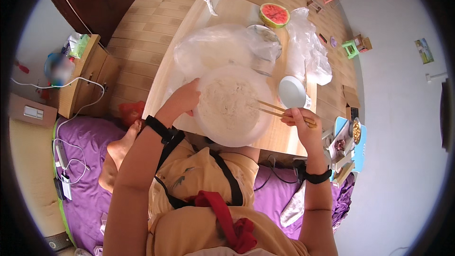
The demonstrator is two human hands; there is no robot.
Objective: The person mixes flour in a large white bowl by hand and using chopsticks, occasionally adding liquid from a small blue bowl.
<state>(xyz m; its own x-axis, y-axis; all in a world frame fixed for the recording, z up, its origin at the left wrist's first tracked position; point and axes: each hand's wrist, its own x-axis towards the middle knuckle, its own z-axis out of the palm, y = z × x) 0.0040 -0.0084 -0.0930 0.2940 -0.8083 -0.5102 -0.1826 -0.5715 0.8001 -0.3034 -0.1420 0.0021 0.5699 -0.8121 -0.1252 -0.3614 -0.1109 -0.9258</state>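
Observation:
A large translucent white bowl (234,141) sits at the near edge of the wooden table, slightly overhanging it. Inside lies a pale, floury mixture (229,105), powdery with small clumps. My left hand (183,96) grips the bowl's left rim. In my right hand (302,122) is a pair of wooden chopsticks (273,109), held at their thicker ends, with the tips reaching into the right side of the mixture. An empty white bowl (292,92) stands just beyond my right hand, close to the table's right edge.
Behind the large bowl lies a clear plastic bag (209,48), partly over a round dish (263,32). A cut watermelon half (274,15) and more crumpled plastic (305,46) are farther back on the table (188,25). A purple-covered bed (89,149) is beneath me.

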